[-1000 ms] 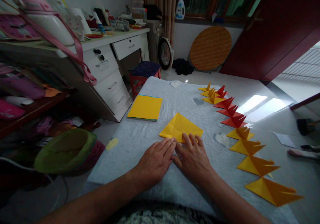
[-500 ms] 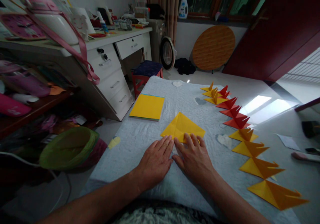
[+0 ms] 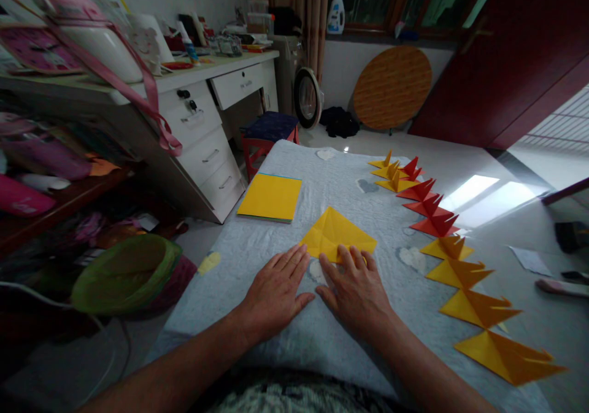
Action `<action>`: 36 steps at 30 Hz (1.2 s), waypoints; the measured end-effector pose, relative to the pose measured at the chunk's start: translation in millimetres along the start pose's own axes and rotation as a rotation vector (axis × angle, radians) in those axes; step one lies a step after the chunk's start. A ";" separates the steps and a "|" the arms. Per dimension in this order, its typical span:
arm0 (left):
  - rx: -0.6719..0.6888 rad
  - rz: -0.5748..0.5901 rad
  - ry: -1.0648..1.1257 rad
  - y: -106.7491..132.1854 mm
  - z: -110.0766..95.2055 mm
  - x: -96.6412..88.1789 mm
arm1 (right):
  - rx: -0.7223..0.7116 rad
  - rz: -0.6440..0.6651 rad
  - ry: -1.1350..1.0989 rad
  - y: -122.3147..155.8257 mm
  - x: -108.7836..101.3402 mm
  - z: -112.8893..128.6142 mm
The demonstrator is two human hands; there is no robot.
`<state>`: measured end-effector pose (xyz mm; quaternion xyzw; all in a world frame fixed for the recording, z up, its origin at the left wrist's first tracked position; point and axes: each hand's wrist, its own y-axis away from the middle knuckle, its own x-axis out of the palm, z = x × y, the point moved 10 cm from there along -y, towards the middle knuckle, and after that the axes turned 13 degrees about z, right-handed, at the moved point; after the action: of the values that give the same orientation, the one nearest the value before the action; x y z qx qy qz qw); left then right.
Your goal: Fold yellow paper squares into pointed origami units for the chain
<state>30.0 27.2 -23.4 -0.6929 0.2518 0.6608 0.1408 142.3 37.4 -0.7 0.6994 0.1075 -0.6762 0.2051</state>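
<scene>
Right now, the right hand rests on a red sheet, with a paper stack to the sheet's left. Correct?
Not red: the head view shows the right hand on a yellow sheet, with a paper stack to the sheet's left.

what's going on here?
A creased yellow sheet lies on a light cloth. The person's right hand rests on its near edge; the left hand lies flat, fingertips at the sheet's left corner. A square paper stack, yellow on top, lies beyond the left hand; folded red and yellow pieces line the right side.
</scene>
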 end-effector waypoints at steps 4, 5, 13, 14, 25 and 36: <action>-0.046 0.015 -0.006 1.7 13.7 -1.5 | -0.002 -0.003 0.002 -0.3 1.2 0.0; -0.058 0.015 -0.010 2.6 16.7 -2.5 | -0.003 -0.002 0.001 -0.2 1.6 0.0; -0.233 -0.080 -0.045 13.9 31.3 -30.6 | -0.009 -0.014 -0.013 1.5 1.9 -0.4; -0.192 -0.107 -0.052 12.1 24.5 -34.3 | -0.010 -0.016 -0.011 1.5 1.2 -0.1; 0.171 -0.055 -0.002 -22.3 -20.4 -3.6 | -0.001 0.002 0.001 3.0 2.3 -3.2; 0.115 -0.105 -0.022 -18.0 -21.4 -2.4 | 0.025 -0.006 -0.014 32.8 15.5 -31.9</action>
<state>57.7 31.3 -21.7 -0.6884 0.2513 0.6446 0.2176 186.0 19.8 -11.3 0.6968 0.0996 -0.6831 0.1950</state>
